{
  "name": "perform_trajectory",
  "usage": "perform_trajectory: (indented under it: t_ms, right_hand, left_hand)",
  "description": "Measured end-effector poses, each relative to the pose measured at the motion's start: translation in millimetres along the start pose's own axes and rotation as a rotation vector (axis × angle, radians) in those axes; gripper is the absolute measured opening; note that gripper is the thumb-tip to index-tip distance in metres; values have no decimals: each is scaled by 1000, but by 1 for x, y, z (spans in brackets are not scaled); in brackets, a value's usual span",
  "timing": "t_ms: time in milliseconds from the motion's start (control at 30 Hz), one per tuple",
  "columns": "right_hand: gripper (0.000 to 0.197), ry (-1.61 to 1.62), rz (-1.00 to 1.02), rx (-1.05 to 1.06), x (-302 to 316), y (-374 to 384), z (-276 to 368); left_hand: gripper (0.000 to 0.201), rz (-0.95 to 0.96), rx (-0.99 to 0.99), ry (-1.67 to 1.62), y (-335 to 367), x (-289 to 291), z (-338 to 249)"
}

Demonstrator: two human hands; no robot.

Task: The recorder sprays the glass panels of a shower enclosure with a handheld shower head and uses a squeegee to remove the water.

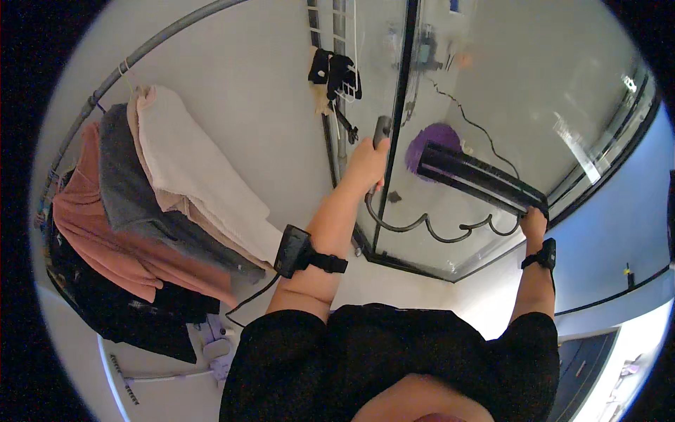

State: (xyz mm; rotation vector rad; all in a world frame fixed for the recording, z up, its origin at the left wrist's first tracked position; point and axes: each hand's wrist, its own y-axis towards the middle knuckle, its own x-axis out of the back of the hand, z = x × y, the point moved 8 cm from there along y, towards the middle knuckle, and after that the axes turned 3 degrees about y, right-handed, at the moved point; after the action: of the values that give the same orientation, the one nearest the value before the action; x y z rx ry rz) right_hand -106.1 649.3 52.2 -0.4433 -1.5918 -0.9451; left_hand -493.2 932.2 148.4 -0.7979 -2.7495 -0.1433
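Note:
My left hand (367,163) is closed around a dark grey, stick-like handle (382,131), held upright beside the black frame of a glass panel. A black coiled cord (441,240) hangs from below this hand and loops across to the right. My right hand (534,224) grips the near right end of a long black bar-shaped thing (485,179), whose exact kind I cannot make out. The bar slants away to the left in front of the glass, its far end overlapping a purple round thing (432,133). Black devices are strapped to both of my forearms.
Glass panels (415,257) with black frames stand ahead. Sweaters and other clothes (204,155) hang at the left from a curved grey rail (176,27). Dark items (336,74) hang on a white rack by the wall. A blue surface (598,239) lies at the right.

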Motion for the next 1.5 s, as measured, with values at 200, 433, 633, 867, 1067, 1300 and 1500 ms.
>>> perform_trajectory:
  t_ms: [200,433,633,867,1067,1300,1500]
  right_hand:
    - [19,7,19,7,7,9,4]
    - [25,-53,59,35,6,24,5]
    - [22,16,36,28,8,24,6]
    - [19,29,28,54,-4,35,2]
    - [19,5,28,124,9,42,15]
    - [21,-2,-24,94,3,46,13]
    - [32,-57,28,116,-3,45,12]
  left_hand:
    - [33,85,280,-118,6,-25,90]
    - [34,233,606,-196,-6,-59,177]
    - [37,46,565,-280,-3,-49,177]
    - [31,35,666,-338,-10,-63,219]
    - [35,103,826,-360,-33,-93,255]
    - [33,76,924,-454,-56,-119,307]
    - [30,88,1025,-574,-83,-137,316]
